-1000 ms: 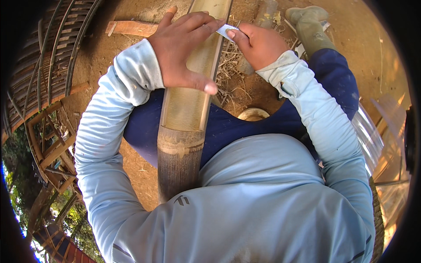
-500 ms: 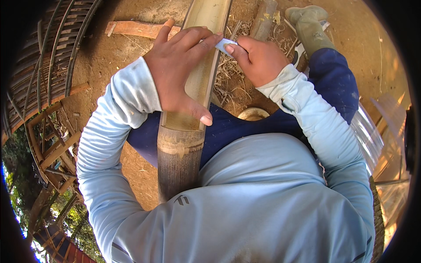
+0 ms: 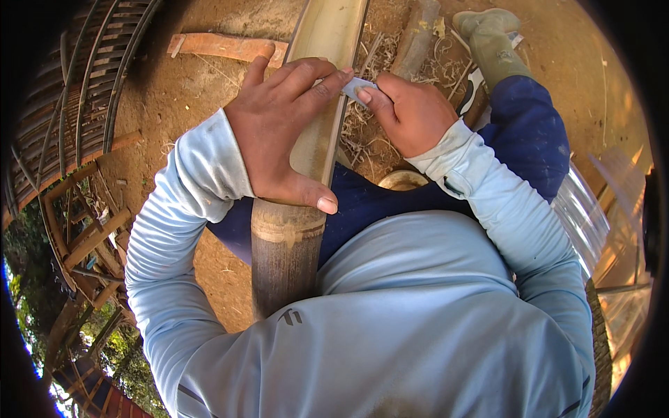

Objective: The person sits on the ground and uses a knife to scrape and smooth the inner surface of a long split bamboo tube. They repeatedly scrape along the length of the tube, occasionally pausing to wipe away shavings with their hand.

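Evidently, blade (image 3: 358,89): gripped in right hand (image 3: 418,111), tip touched by outspread left hand (image 3: 279,132).
Bamboo culm (image 3: 317,143): already opened beneath left hand; remaining edge work cannot be judged.

Your left hand (image 3: 284,132) spreads across the hollowed bamboo (image 3: 287,261), fingertips at a pale blade (image 3: 357,89) by its right edge. Your right hand (image 3: 420,111) grips that blade, thumb on top. Curled shavings (image 3: 366,143) lie beyond, left of your olive boot (image 3: 498,52).
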The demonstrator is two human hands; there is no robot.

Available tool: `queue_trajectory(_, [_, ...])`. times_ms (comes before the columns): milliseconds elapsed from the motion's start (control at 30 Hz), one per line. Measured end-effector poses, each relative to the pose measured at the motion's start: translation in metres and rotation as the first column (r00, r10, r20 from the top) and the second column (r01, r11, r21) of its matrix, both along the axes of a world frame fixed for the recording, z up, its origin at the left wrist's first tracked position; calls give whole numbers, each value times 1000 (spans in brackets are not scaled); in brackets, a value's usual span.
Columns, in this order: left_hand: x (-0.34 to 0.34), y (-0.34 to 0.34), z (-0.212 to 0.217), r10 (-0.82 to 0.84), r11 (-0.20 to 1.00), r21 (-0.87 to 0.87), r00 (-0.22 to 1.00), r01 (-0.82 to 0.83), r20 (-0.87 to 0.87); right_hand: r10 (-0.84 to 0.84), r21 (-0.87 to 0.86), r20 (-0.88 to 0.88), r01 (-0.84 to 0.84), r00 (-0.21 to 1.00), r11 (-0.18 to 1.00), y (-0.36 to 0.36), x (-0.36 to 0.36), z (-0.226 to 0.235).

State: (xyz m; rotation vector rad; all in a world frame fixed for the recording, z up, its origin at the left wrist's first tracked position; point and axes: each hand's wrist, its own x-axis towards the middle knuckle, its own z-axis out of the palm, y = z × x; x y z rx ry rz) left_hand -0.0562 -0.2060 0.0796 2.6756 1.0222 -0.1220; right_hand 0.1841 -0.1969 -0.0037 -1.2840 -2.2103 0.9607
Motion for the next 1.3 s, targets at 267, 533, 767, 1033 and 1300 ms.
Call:
queue_trajectory(267, [-3,-2,1,-19,1000,-8,1000,19,-9,2,-47,0,-2,1000,999,-5,-2,3])
queue_trajectory(533, [-5,-3,1,-21,1000,-16,1000,21,2,5,-41,-18,-6,1000,999,-7,-2,2])
queue_trajectory(767, [-5,-3,1,-19,999,-27,1000,20,3,14,-79,-7,-15,1000,997,-6,-3,7])
queue_trajectory(1033, [-6,-3,3,-57,998,-33,998,58,41,52,-124,-6,-52,999,991,-11,-3,9])
queue_trajectory(1300, [-16,-24,12,-25,985,-164,982,56,188,125,-107,36,-121,991,987,-36,-3,20])
